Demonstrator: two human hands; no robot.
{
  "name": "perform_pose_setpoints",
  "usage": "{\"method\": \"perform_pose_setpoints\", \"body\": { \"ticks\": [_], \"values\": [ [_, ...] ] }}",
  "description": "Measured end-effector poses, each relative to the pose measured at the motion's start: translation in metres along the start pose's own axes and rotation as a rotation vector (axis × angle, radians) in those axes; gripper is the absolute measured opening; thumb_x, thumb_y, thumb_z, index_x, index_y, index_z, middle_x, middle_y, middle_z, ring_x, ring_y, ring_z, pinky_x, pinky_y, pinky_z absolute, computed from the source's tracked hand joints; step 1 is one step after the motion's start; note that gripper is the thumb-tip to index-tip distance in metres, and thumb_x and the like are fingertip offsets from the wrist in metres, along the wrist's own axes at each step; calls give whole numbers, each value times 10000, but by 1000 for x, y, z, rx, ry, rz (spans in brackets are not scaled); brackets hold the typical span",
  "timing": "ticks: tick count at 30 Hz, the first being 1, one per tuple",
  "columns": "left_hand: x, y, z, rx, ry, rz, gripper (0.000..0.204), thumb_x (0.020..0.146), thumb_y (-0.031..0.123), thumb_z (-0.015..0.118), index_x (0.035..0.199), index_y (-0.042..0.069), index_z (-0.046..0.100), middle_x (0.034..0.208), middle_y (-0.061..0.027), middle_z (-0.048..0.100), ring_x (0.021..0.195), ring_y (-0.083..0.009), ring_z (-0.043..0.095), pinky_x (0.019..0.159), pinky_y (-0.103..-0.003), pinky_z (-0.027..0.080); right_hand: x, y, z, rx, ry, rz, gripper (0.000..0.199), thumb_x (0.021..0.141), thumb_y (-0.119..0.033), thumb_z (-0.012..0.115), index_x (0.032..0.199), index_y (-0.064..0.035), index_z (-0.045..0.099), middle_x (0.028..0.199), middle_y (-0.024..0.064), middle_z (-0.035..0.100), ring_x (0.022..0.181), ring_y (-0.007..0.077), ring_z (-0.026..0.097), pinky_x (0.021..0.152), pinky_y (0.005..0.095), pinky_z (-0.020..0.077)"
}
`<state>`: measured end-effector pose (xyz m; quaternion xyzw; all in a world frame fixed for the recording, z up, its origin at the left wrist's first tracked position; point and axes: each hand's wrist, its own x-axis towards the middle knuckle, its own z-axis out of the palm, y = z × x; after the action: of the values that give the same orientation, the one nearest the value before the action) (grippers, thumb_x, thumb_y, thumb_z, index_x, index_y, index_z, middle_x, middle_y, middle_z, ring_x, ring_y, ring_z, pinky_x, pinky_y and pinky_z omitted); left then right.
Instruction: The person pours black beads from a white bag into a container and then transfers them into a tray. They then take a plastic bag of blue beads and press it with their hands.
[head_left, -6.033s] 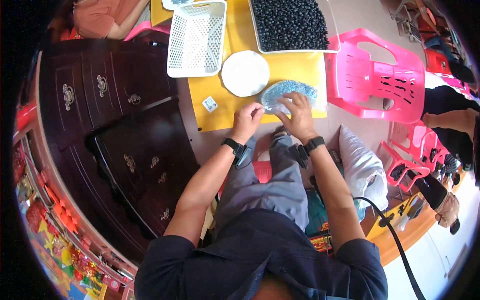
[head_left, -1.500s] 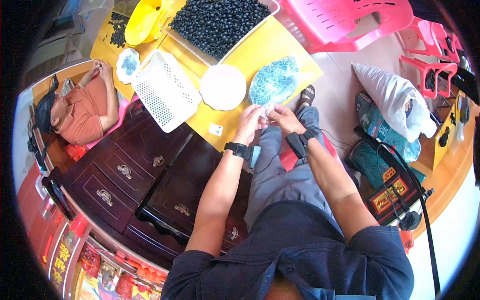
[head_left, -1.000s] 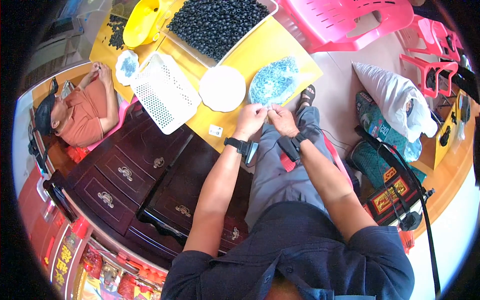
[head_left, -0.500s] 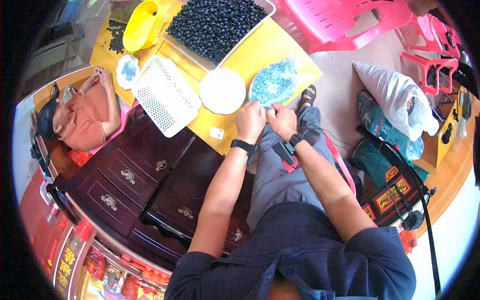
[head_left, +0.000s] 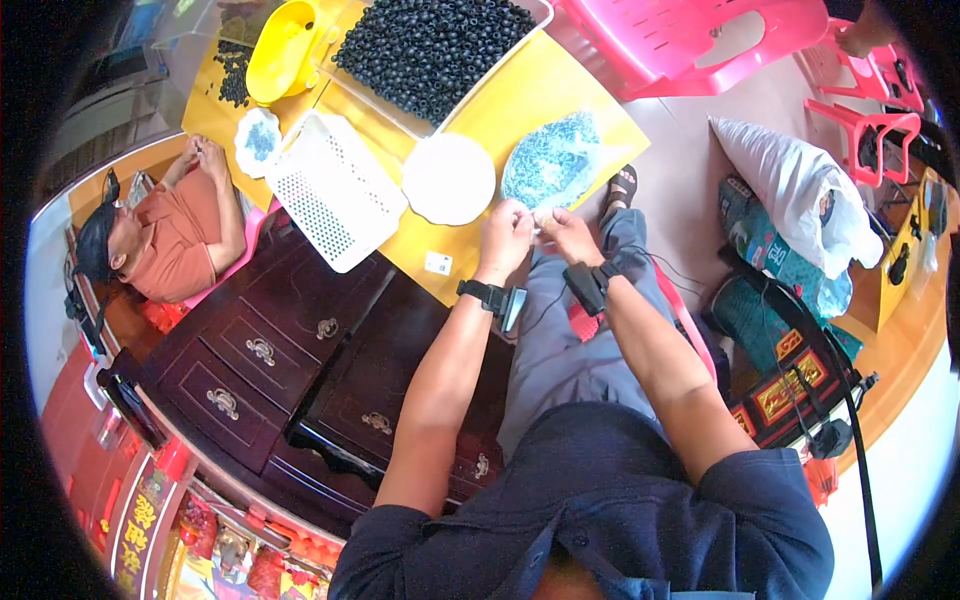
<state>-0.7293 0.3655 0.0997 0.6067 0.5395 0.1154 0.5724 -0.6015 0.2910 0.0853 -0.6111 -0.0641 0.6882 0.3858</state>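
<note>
My left hand [head_left: 507, 240] and my right hand [head_left: 570, 240] meet over my lap at the table's near edge. Both are closed, thumbs and fingertips pinched close together. Something small and pale shows between the fingertips, too small to name. Just beyond them lies an oval heap of small teal-blue pieces [head_left: 550, 165], on what looks like clear plastic. Left of it is a white scalloped plate [head_left: 448, 180], its surface washed out by glare. A perforated white plastic basket [head_left: 335, 190] stands farther left.
A clear bin of black ring-shaped parts [head_left: 430, 60] and a yellow tub [head_left: 281, 50] stand at the back of the yellow table [head_left: 590, 90]. A small white dish [head_left: 258, 142] sits near a seated person [head_left: 175, 230]. Pink chairs [head_left: 690, 50] and a white sack [head_left: 795, 195] are to the right.
My fingertips have drawn slightly apart, and the right hand has turned a little with its fingers more spread over the pinch. A person's hand shows more at the upper right.
</note>
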Motion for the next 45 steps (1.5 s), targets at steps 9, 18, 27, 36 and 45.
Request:
{"method": "perform_pose_setpoints", "body": {
  "ticks": [9,18,27,36,45],
  "values": [
    [-4,19,-8,143,9,71,134,812,49,616,944,64,599,724,-133,651,672,-307,654,594,-417,496,13,20,2,-51,69,-112,151,953,-199,589,933,-51,607,804,14,639,678,98,604,617,251,505],
    [1,29,-17,374,-80,132,149,811,28,629,954,59,600,750,-121,673,682,-260,671,605,-366,513,-1,18,-4,188,5,-222,128,917,-135,650,1002,-55,597,859,4,648,717,87,606,654,235,504],
    [-2,16,-6,59,-63,86,225,828,-71,581,1029,18,532,698,-22,576,622,-78,562,561,-241,464,6,29,-10,74,-98,-182,252,898,-111,661,1137,-68,597,957,-16,662,820,79,605,738,242,499],
    [-19,40,-10,-63,-95,67,215,844,-50,577,1043,18,535,719,-40,598,634,-91,576,583,-258,475,-10,17,-6,250,-98,-146,249,925,-190,638,1151,-87,609,970,-19,671,852,79,615,735,245,497],
    [-18,38,-5,113,-141,135,290,813,19,646,1079,58,539,691,-73,605,627,-178,606,602,-327,494,2,13,-3,385,39,107,173,899,-169,619,1062,-111,621,905,-9,679,742,87,621,663,242,498]
  ]
}}
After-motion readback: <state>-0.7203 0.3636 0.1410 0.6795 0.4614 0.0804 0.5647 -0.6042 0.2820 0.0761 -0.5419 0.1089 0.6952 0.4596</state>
